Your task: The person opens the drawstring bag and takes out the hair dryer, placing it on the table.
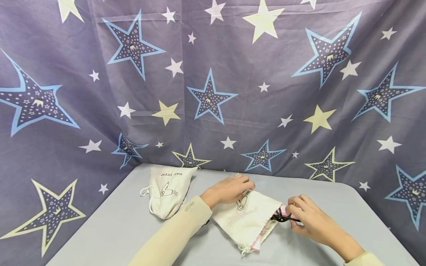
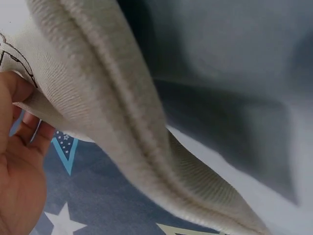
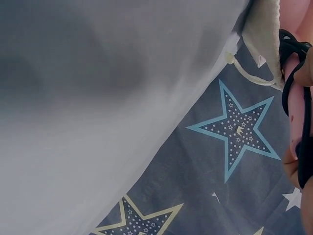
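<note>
A cream drawstring bag (image 1: 243, 221) with a hair dryer drawing lies tilted on the table, its mouth facing right. My left hand (image 1: 229, 190) pinches the bag's far closed end between thumb and fingers, as the left wrist view shows. At the mouth, my right hand (image 1: 309, 220) grips the pink handle of a hair dryer (image 3: 295, 105), with black cord (image 1: 281, 218) bundled around it. The rest of the dryer is hidden inside the bag. A pink and white edge (image 1: 256, 244) pokes out at the near corner of the mouth.
Another cream bag (image 1: 169, 192), printed "Hair Dryer" and with loose white drawstrings, lies at the table's back left. The grey table (image 1: 113, 236) ends at a hanging dark curtain (image 1: 213, 133) patterned with stars.
</note>
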